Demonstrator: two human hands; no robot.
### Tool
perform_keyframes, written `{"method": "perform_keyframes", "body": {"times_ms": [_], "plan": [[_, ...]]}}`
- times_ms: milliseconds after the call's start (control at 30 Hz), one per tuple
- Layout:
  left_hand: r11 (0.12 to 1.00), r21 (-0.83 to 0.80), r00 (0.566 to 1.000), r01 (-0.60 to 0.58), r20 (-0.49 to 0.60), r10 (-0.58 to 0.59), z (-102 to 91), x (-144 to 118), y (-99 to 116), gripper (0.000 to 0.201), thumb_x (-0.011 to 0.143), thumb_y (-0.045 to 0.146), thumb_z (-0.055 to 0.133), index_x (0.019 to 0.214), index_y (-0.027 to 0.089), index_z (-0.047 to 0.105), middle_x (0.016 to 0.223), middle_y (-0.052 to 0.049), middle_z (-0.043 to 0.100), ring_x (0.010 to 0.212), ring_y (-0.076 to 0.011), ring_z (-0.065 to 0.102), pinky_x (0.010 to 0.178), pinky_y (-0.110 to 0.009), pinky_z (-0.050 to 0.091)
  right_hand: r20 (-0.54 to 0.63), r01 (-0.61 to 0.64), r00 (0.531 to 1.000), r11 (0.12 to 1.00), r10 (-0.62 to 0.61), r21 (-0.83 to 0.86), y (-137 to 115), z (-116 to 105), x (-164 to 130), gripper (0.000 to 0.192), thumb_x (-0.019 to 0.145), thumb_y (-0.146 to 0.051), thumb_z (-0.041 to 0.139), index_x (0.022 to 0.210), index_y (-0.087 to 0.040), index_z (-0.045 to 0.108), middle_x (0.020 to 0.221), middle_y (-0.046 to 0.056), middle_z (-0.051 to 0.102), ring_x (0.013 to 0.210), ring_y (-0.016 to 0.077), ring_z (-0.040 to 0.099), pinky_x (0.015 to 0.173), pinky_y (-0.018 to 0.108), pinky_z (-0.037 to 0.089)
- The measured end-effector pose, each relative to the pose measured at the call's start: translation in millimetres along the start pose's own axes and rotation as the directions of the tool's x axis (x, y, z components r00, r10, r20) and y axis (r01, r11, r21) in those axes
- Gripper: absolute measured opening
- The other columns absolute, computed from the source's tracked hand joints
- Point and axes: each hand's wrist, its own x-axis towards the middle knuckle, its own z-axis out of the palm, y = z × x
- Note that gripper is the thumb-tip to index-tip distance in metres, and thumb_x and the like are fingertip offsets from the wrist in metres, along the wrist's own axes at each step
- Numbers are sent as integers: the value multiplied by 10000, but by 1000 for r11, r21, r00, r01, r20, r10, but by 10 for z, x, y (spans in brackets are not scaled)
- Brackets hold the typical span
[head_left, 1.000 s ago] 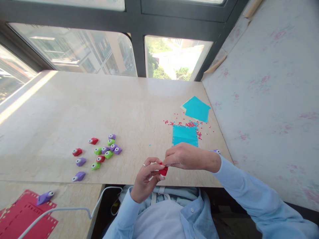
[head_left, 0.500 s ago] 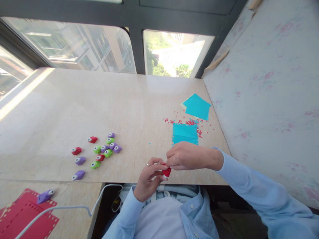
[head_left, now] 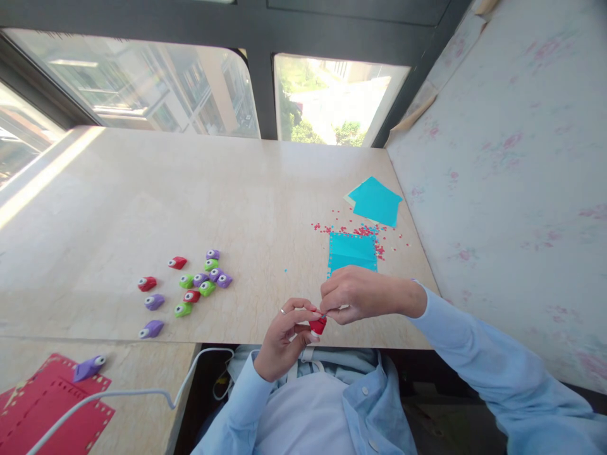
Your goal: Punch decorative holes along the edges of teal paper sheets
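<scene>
A: Punch (head_left: 317, 326), red, small. Where is it, and what holds it?

B: At the table's near edge, 6 o'clock. Left hand (head_left: 284, 335) is curled round it, thumb and fingers pinching its body. Right hand (head_left: 353, 294) comes in from 3 o'clock, fingertips nipped together at its top. Whether they grip a part of it or a scrap of paper, I cannot tell.

A: List the rest, largest first.

B: Table (head_left: 199, 196), pale stone-look top, running to the window (head_left: 142, 95) at 12 o'clock. Wall (head_left: 512, 158) with faint pink blotches at 3 o'clock.

A: Next?

B: Red sheet (head_left: 38, 411), its edges punched with holes, on a lower surface at 8 o'clock. Blue sheets (head_left: 377, 201), stacked, at 1 o'clock. One blue sheet (head_left: 351, 251) just beyond the right hand, holes along its left edge.

A: Smaller items?

B: White cable (head_left: 142, 395) curving across 7 o'clock. Cluster of punches (head_left: 199, 284), purple, green and red, at 9 o'clock, well apart from the hands. One purple punch (head_left: 88, 368) resting on the red sheet's far corner.

A: Smallest?

B: Confetti (head_left: 365, 232), red and blue specks, scattered between the two blue lots.
</scene>
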Motion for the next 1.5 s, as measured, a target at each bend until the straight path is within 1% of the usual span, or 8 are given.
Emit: {"method": "perform_keyframes", "body": {"times_ms": [367,533,700,800,1000,1167,1233,1500], "plan": [[996,86,999,2,-47,2,-70,-60,-57,327,849,166,657,1160,264,640,1121,-72,522,1042,-192,612,833,-342,590,-134,-181,958,896,254,405,80,40,-223,132,796,-129,522,750,-182,633,699,-3,596,652,116,519,632,238,391],[936,351,972,10,-222,73,-161,-30,-80,282,846,220,666,1126,215,631,1074,-72,560,974,-179,615,812,-335,576,-124,-262,781,501,612,825,107,327,-416,113,814,-275,600,765,-176,580,705,-7,563,631,113,511,591,237,403],[694,717,924,67,-307,228,-325,13,-100,219,855,292,653,1052,196,654,1010,-73,618,963,-204,601,857,-377,523,-64,15,657,72,751,997,40,682,-517,173,807,-335,630,790,-187,542,716,-11,580,583,107,528,573,249,420],[563,821,901,94,-310,303,-431,16,-163,235,864,325,637,1047,179,655,1001,-84,631,957,-216,597,875,-393,501,-49,148,618,-55,785,987,-17,790,-527,171,814,-325,615,769,-196,512,731,-5,604,551,100,530,530,236,400],[408,904,891,130,-287,352,-569,15,-332,287,881,398,589,1022,162,670,979,-110,659,956,-254,596,876,-425,486,-66,284,528,-103,847,953,8,800,-580,185,804,-327,619,711,-203,517,655,-10,610,479,102,516,467,228,376],[424,896,896,132,-291,336,-614,28,-362,300,881,412,586,1026,160,659,979,-106,675,949,-254,601,879,-424,477,-85,606,143,-20,986,795,222,671,-840,241,780,-402,689,684,-217,568,614,-31,598,500,98,511,482,221,417],[440,886,897,143,-304,321,-625,33,-358,300,883,417,580,1022,161,654,983,-103,678,945,-250,604,881,-420,475,-39,661,50,-4,998,750,286,645,-946,253,773,-441,701,713,-215,605,644,-22,617,527,100,527,483,219,428],[447,875,890,183,-341,304,-652,50,-386,317,886,435,563,1014,158,651,997,-111,681,954,-260,600,889,-434,467,-73,485,-35,81,997,871,179,804,-939,205,720,-365,751,769,-190,657,707,-3,633,571,105,539,532,236,456]]}}
